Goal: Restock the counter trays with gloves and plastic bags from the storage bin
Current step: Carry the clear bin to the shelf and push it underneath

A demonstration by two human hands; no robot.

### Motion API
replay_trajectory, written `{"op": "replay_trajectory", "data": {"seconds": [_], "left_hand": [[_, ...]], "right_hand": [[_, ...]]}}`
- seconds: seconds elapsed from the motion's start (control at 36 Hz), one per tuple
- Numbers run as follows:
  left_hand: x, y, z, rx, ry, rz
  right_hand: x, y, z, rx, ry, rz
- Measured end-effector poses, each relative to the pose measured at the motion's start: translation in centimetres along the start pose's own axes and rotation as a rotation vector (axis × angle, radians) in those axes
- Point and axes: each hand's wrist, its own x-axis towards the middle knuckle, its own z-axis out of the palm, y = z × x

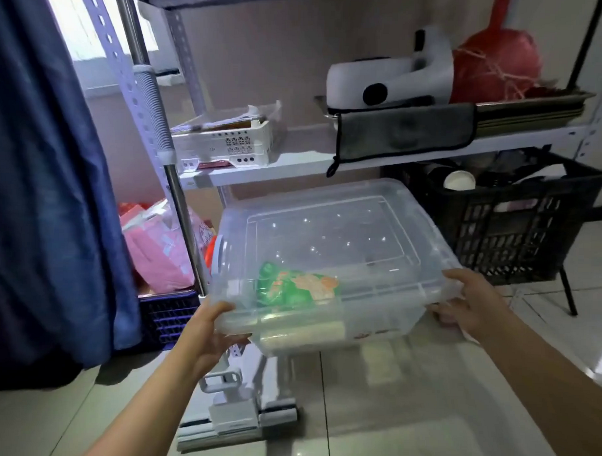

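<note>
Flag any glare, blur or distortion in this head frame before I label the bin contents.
Head view: small specular glints dot the clear plastic storage bin's lid; the glossy floor tiles mirror the bin; the window at upper left is blown out; the wide lens bows the metal shelf post; overall soft, and the green packet inside reads hazily.

Both arms reach forward. The left hand (210, 330) curls its thumb over a near corner; the right hand (467, 303) clasps the opposite corner.
</note>
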Motion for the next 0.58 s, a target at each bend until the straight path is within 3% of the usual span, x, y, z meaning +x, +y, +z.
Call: {"op": "replay_trajectory", "data": {"seconds": [0.14,0.25,0.33,0.44,0.58], "left_hand": [[2.6,0.2,1.5,-0.121,-0.015,0.060],[4.8,0.5,3.2,-0.022,-0.001,0.275],[6.9,0.9,4.3,0.032,0.066,0.391],[9.8,1.7,5.2,0.159,0.106,0.474],[13.6,3.1,6.3,0.149,0.139,0.470]], "right_hand": [[1.1,-1.1,1.1,0.059,-0.091,-0.144],[1.3,-1.0,3.8,-0.241,-0.084,-0.447],[2.7,-0.8,5.9,-0.588,0.110,-0.633],[5.2,-1.3,8.0,-0.706,0.154,-0.674],[8.4,-3.0,9.7,-0.780,0.093,-0.710]]}}
